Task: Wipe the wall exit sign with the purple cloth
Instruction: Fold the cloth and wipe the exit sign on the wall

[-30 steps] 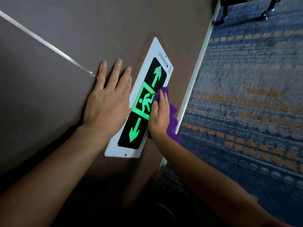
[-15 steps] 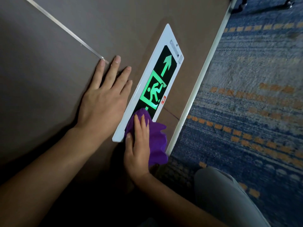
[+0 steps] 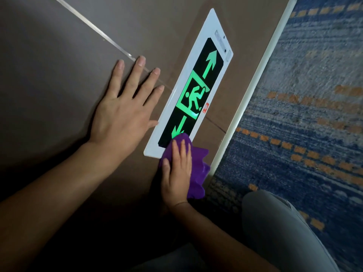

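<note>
While the right hand [image 3: 177, 173] presses the cloth [image 3: 196, 169] flat on the near end of the sign [image 3: 198, 91], the left hand [image 3: 121, 112] lies on the wall [image 3: 59, 65] just beside the sign. All the left fingers are straight and spread wide, and they hold nothing. The right fingers are straight too and lie close together on top of the cloth, so they push it and do not pinch it.

The sign is fixed low on the wall, near the pale strip [image 3: 253, 91] where the wall meets the carpet [image 3: 304, 114]. The cloth covers the sign's near corner and the tip of the near green arrow. The rest of the cloth hangs off the sign toward the strip.

The cloth looks soft, thin and light. It will bunch up if pushed hard, so a flat palm in its middle is best. The sign looks stiff, smooth and a bit shiny, so the cloth should slide easily. It lights up, so gentle rubbing seems wise.
</note>
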